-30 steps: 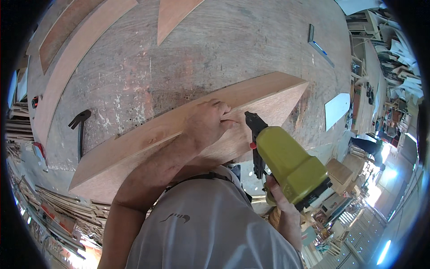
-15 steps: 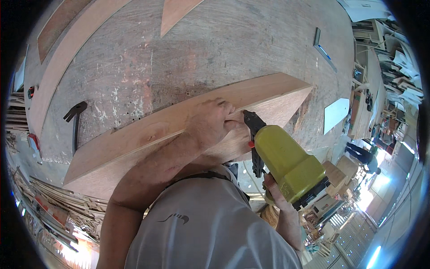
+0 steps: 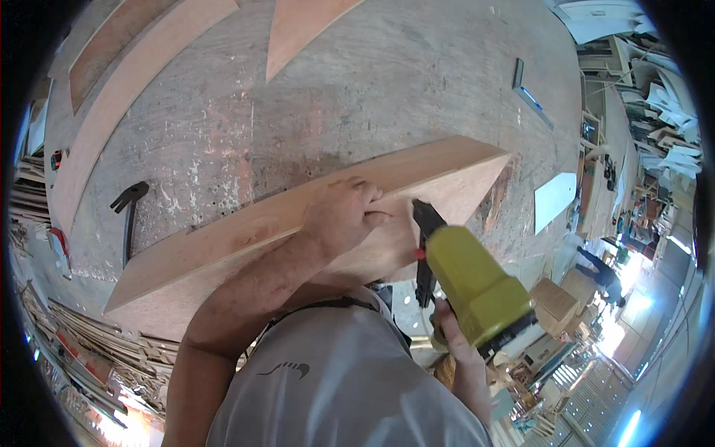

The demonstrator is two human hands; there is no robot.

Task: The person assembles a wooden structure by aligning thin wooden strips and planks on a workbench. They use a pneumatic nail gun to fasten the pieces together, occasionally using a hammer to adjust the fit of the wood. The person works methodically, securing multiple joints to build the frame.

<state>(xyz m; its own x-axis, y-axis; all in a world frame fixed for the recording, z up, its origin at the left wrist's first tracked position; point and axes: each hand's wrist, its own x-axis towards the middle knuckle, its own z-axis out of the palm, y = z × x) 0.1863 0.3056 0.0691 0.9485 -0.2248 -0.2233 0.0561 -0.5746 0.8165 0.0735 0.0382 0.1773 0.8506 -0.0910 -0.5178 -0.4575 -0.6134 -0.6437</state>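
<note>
A long, boat-shaped wooden box piece (image 3: 439, 162), with pale plywood faces meeting along an edge, lies slantwise across the near part of the table. My left hand (image 3: 339, 216) is closed around that near edge, fingers curled over it and thumb on the near face. In my right hand (image 3: 456, 331) is a yellow-green nail gun (image 3: 477, 279), its handle gripped from below. The black nose of the gun points at the wood, a little to the right of my left fingers and just below the edge. Whether it touches the near face, I cannot tell.
A claw hammer (image 3: 129, 216) rests at the left of the worktable (image 3: 298, 119). Curved plywood strips (image 3: 141, 86) lie farther left, and a pointed board (image 3: 298, 30) at the far side. Toward the right are a try square (image 3: 529, 93) and a white panel (image 3: 555, 201). Another person (image 3: 602, 274) is in the background.
The nail gun's nose has come off the wood's edge, shifting slightly toward me. My left hand keeps its hold, and the whole view has tilted a little.
</note>
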